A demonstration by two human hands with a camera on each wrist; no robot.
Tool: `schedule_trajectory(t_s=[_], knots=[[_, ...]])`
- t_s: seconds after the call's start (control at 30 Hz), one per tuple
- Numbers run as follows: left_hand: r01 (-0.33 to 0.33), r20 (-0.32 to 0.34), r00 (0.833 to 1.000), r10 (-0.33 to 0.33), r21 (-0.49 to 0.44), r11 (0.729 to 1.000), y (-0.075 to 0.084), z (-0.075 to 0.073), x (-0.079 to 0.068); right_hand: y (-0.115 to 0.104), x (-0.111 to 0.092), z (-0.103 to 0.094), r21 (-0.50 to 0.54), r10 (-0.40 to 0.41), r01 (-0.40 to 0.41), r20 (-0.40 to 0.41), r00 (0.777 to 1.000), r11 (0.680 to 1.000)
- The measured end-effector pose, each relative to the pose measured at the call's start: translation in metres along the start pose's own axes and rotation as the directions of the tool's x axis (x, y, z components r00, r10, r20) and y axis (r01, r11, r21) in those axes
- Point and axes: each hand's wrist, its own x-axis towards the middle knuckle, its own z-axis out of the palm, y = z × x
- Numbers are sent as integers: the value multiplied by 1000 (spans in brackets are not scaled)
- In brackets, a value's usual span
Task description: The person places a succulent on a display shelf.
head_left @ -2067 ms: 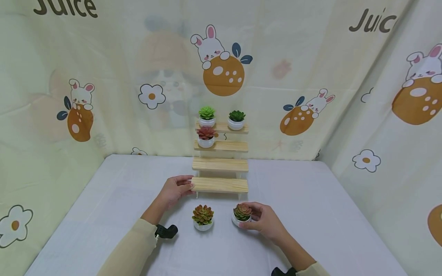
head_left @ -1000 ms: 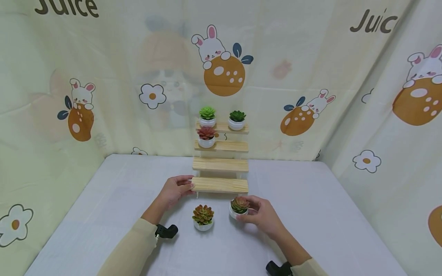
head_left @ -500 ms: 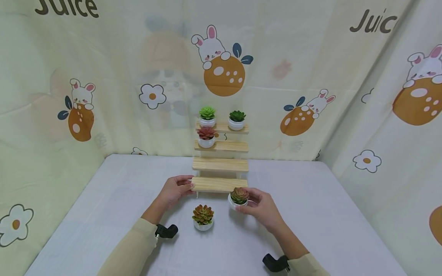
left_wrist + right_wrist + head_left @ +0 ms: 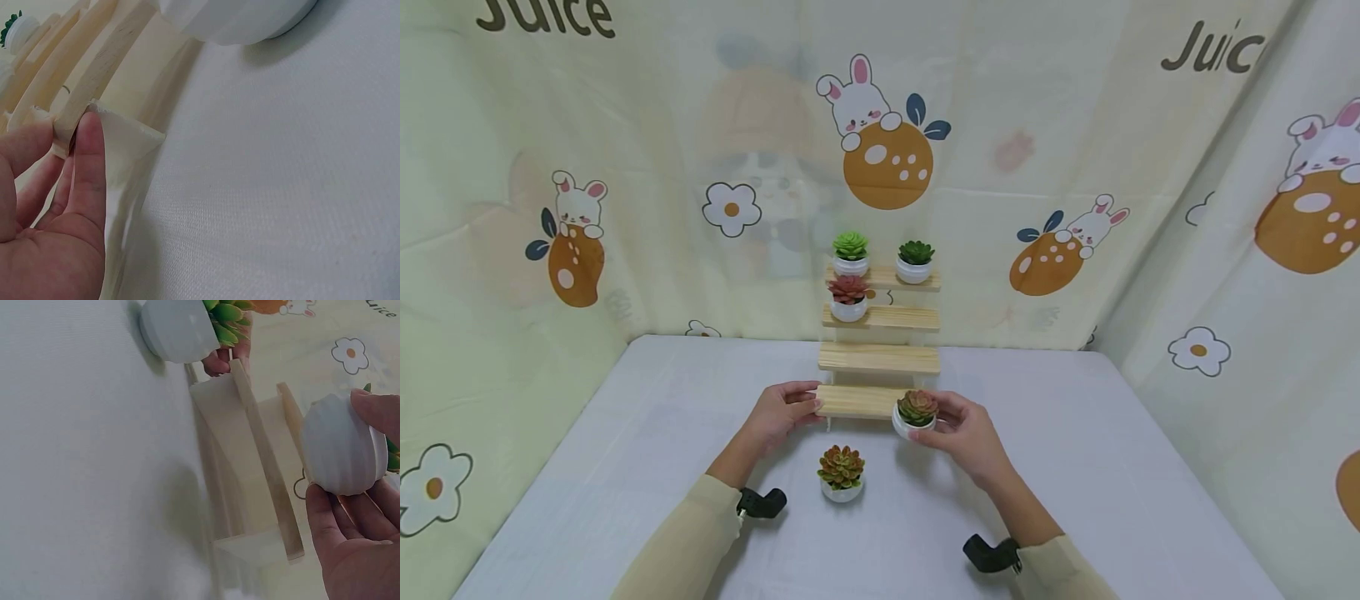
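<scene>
A tiered wooden shelf stand stands at the middle of the table. My left hand pinches the left end of its lowest board; in the left wrist view the thumb and fingers lie on either side of the board's end. My right hand grips a white-potted reddish-green succulent, which is off the table in front of the lowest board's right end. The right wrist view shows the ribbed white pot between thumb and fingers. A second potted succulent, brownish-orange, stands on the table before the stand.
Light green and dark green potted succulents sit on the top board. A red one sits at the left of the board below. A printed curtain hangs behind the white table.
The right hand has lifted the reddish-green succulent from the table and carried it forward to the lowest board's right end. My left hand stays on the board.
</scene>
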Motion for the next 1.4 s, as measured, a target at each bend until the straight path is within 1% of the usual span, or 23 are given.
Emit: schedule_trajectory(t_s=[0.13, 0.33, 0.47, 0.6, 0.83, 1.07, 1.4], knots=[[-12, 5, 1000, 12, -6, 1000, 0, 0, 0, -4, 5, -1, -18, -19, 19, 0, 1000, 1000], [-9, -1, 1000, 9, 0, 1000, -1, 0, 1, -14, 11, -5, -51, -40, 41, 12, 999, 998], [-6, -7, 1000, 6, 0, 1000, 0, 0, 0, -19, 17, -8, -81, -28, 26, -17, 999, 996], [-6, -7, 1000, 6, 4, 1000, 1, 0, 0, -22, 24, -10, -77, -20, 16, -43, 999, 997], [0, -9, 1000, 0, 7, 1000, 1, -1, 0, -28, 36, -13, -73, -17, 13, -57, 998, 997], [2, -12, 1000, -2, 14, 1000, 1, 0, -1, -36, 50, -18, -60, -40, 36, -59, 997, 998], [13, -21, 1000, -12, 26, 1000, 2, 1, -1, -45, 70, -23, -95, -23, 15, -75, 997, 995]])
